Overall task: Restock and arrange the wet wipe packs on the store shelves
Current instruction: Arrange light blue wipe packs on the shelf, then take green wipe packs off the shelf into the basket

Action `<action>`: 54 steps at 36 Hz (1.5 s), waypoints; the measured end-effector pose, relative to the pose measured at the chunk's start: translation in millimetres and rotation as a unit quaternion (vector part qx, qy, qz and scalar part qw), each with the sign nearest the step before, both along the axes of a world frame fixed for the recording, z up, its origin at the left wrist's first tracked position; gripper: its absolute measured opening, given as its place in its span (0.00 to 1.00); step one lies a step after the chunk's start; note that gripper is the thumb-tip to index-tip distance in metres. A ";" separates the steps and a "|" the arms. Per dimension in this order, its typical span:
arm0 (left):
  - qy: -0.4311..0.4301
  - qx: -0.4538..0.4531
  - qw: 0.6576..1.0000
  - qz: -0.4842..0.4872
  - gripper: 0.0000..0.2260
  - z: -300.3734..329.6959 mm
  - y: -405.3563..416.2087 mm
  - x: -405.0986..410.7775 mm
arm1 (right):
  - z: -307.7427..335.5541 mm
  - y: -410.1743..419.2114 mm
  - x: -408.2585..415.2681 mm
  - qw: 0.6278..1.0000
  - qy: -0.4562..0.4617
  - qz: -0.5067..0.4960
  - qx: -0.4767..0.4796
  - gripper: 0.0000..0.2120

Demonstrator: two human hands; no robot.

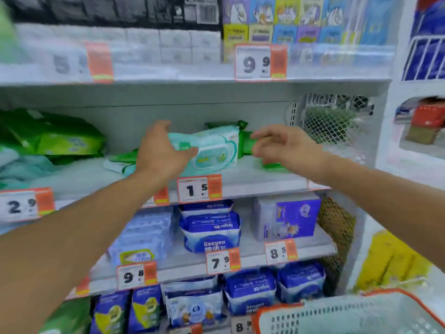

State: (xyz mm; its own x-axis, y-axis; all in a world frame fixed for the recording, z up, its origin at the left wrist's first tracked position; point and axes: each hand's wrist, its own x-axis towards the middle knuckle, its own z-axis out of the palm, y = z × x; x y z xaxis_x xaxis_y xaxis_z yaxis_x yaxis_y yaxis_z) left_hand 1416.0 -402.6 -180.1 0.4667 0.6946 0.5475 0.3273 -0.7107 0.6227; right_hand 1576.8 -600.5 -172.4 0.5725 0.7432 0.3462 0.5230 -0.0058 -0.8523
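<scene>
From the head camera, the whole picture is soft with motion blur, so most print on packs and labels cannot be read beyond large price digits. The left hand [160, 153] grips the left end of a pale mint wet wipe pack [212, 150], thumb across its front and fingers curled over the top edge; the hand covers that end of the pack. The pack stands tilted on the middle shelf [265, 182], just above the price tag marked 1 5 [199, 189]. Behind and to its right lie green packs [245, 141], largely hidden by the mint pack and by the right hand [286, 147], so their number cannot be told. The right hand hovers with fingers loosely spread toward those green packs; whether its fingertips touch one cannot be told, and it grips nothing visibly. Left of the left wrist another green-and-white pack [120, 162] lies flat, partly hidden by the forearm. At the far left a heap of green packs [53, 138] is cut off by the frame edge. On the shelves below stand blue and white packs [212, 232], the lowest row cut off at the bottom. At the lower right the rim of an orange-edged basket [361, 314] shows only in part.
</scene>
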 end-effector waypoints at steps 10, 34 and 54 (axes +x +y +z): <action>0.088 -0.146 0.979 -0.109 0.17 -30.4 76.3 17.4 | -6.0 116.8 22.3 0.966 0.246 0.014 -0.073 0.14; 0.220 -0.236 0.879 -0.352 0.13 -97.9 -154.1 29.2 | -45.3 -168.3 -0.1 0.921 0.071 -0.276 -0.264 0.29; 0.141 -0.059 0.983 0.104 0.25 -8.3 89.4 -98.0 | -15.1 146.9 -45.4 0.998 0.028 -0.039 -0.039 0.13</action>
